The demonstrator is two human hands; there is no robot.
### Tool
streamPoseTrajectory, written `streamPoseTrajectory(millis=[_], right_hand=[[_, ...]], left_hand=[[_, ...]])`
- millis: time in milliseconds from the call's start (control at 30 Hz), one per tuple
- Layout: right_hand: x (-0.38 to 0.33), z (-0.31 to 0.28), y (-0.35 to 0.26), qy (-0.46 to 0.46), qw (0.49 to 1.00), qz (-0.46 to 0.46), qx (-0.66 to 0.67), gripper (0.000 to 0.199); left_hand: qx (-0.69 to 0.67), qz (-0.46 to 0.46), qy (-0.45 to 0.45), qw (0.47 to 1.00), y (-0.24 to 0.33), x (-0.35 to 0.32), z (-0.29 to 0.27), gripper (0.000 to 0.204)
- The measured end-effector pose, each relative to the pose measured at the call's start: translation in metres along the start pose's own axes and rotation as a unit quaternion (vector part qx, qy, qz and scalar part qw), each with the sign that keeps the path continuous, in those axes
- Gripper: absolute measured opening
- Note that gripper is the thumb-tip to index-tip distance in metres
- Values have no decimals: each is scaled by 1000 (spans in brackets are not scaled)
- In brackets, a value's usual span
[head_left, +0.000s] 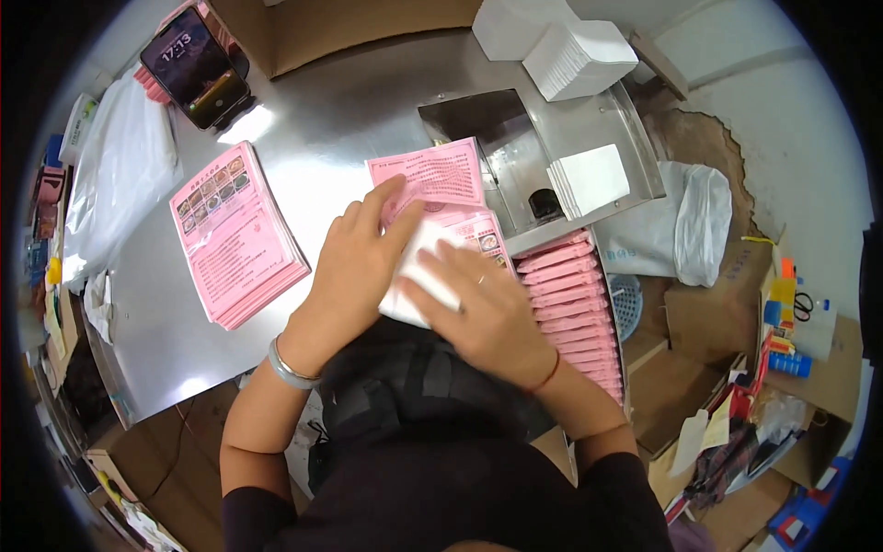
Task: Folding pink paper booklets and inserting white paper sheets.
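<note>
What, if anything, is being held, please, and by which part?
Blur hides whether the left hand or right hand grips the white paper; they overlap its upper left and right side.

Right hand (483, 308) — over white paper (413, 257)

Dark phone (196, 71), black-handled scissors (802, 306)

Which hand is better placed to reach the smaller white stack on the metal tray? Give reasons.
Probably the right hand: it lies nearer the smaller white stack, with the metal tray on its own side. The left hand is farther away, its fingers over the pink packet.
</note>
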State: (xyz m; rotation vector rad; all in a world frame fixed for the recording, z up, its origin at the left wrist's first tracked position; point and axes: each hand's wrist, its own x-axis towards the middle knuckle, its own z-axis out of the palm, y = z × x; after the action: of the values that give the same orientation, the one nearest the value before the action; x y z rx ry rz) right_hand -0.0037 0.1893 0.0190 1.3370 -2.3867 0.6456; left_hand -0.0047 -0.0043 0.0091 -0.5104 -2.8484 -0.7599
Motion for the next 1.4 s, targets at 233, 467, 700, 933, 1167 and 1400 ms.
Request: streamPoseTrajectory(millis=[233, 467, 700, 933, 1167, 1400], right_hand=[[50, 33, 88, -138, 985, 86, -55, 12], [5, -16, 91, 179, 950, 221, -129, 17], [-20, -15, 115, 91, 929, 289, -214, 27], [-21, -59, 115, 115, 946, 279, -121, 33], [27, 17, 19, -7, 996, 55, -73, 32], [15, 1, 75, 218, 941, 258, 20, 28]], left_hand=[[-132, 118, 51, 983, 42, 21, 10, 59], [247, -251, 171, 920, -75, -82, -46, 43], [-161, -319, 284, 890, -57, -45, -40, 17], [-15, -15, 56, 998, 30, -9, 34, 40], [5, -69, 42, 997, 0, -23, -7, 39], [127, 2, 64, 990, 11, -13, 7, 36]])
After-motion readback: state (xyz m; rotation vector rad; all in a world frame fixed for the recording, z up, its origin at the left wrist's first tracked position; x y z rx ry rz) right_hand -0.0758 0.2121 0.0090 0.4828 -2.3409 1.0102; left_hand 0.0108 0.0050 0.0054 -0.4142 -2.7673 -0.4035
